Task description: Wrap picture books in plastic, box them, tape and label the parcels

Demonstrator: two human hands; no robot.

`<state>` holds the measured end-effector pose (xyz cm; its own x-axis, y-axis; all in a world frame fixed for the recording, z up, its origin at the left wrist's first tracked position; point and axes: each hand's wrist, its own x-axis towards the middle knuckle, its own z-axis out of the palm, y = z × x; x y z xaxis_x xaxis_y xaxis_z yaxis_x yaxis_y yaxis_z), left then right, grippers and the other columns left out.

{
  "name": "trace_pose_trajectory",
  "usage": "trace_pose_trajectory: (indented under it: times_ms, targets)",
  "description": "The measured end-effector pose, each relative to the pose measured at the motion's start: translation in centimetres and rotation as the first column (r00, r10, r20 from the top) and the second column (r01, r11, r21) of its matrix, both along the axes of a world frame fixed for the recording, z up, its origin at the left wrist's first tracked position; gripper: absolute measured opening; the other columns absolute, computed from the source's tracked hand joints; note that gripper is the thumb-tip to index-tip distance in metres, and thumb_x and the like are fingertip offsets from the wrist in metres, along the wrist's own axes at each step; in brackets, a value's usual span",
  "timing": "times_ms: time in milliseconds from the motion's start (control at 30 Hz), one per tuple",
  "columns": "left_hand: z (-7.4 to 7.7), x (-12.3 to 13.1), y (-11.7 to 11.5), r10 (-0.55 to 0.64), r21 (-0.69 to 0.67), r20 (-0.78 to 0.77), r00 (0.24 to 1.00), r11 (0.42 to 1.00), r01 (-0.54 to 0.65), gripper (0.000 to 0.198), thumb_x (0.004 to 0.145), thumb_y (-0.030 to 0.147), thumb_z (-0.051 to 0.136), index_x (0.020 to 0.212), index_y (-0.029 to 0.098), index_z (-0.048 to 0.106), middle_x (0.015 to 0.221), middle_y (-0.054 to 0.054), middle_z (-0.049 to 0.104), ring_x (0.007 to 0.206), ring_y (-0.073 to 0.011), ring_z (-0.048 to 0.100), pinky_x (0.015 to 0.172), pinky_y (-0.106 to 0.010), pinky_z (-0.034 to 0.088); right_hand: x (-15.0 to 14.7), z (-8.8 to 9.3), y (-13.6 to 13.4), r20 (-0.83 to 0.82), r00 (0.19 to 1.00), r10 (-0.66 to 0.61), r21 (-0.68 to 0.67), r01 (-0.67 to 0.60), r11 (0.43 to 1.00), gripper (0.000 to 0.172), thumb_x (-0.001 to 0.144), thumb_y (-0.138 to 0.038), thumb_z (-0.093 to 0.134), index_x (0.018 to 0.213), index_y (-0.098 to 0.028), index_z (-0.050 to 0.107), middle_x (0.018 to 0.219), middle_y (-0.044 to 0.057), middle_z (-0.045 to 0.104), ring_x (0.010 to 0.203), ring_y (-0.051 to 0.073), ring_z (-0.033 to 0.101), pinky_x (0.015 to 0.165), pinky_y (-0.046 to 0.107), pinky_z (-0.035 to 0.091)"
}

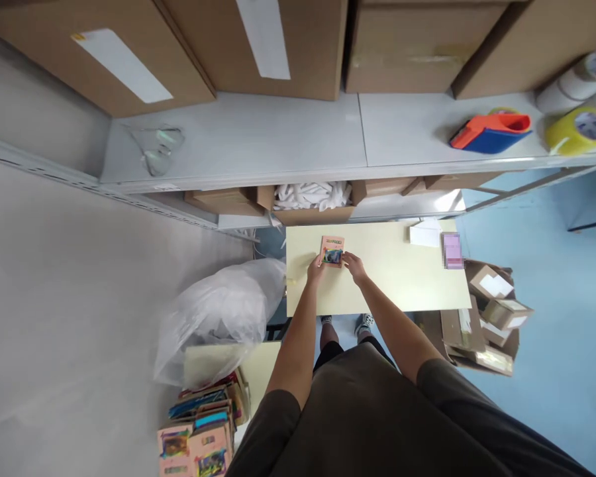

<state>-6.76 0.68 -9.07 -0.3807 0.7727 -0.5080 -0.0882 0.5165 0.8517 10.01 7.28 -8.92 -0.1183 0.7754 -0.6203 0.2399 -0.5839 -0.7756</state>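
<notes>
A small pink book (332, 242) with a colourful picture on its cover is between my two hands, over the left part of a pale yellow table (387, 285). My left hand (316, 270) is closed on the book's left edge, near its lower corner. On the opposite side, my right hand (355, 267) has its fingers curled at the right edge, touching it. The cover faces up towards me. Part of each hand's grip is too small to make out.
White papers (425, 233) and a blurred pink item (452, 250) lie at the table's right end. Boxed parcels (494, 285) stand right. A plastic bag (223, 298) and stacked books (206, 440) are left. Above, a shelf (278, 136) holds a tape dispenser (491, 132).
</notes>
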Motion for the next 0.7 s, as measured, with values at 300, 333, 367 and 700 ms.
trace_pose_trajectory:
  times_ms: [300,333,367,700]
  targets:
    - [1.7,-9.7,-0.7,0.153,-0.079,-0.159,0.975,0.983,-0.167,0.038,0.083,0.028,0.081,0.121,0.021,0.079,0.133,-0.013,0.075,0.129,-0.0302,0.067,0.118,-0.046,0.045,-11.7,-1.0,1.5,-0.169,0.969,0.181,-0.052,-0.193,0.98,0.056,0.076,-0.062,0.071,0.117,-0.024,0.077,0.119,0.011,0.079,0.117,0.03,0.072,0.098,0.047,0.056]
    - [1.9,-10.4,-0.9,0.147,-0.048,-0.155,0.977,0.987,-0.156,0.038,0.084,0.03,0.08,0.122,0.021,0.078,0.133,-0.012,0.075,0.129,-0.0295,0.067,0.118,-0.045,0.046,-12.5,-0.9,1.4,-0.166,0.964,0.206,-0.035,-0.214,0.976,0.056,0.077,-0.061,0.069,0.119,-0.025,0.077,0.119,0.011,0.079,0.116,0.03,0.072,0.099,0.048,0.056]
    - [2.2,-10.8,-1.1,0.139,-0.017,-0.158,0.978,0.989,-0.144,0.04,0.085,0.032,0.08,0.123,0.021,0.078,0.134,-0.012,0.074,0.129,-0.0291,0.066,0.118,-0.044,0.046,-13.0,-0.7,1.3,-0.152,0.963,0.224,-0.009,-0.228,0.974,0.057,0.079,-0.061,0.068,0.122,-0.025,0.077,0.12,0.011,0.079,0.117,0.03,0.071,0.1,0.048,0.056]
    - [6.9,-9.5,0.5,0.15,0.218,-0.326,0.933,0.973,-0.08,0.045,0.09,0.034,0.069,0.134,0.023,0.071,0.144,-0.014,0.067,0.142,-0.0309,0.058,0.125,-0.047,0.04,-5.9,7.1,2.4,0.048,0.995,0.084,0.317,-0.094,0.944,0.046,0.085,-0.048,0.065,0.125,-0.026,0.075,0.136,0.013,0.074,0.126,0.031,0.07,0.107,0.049,0.057]
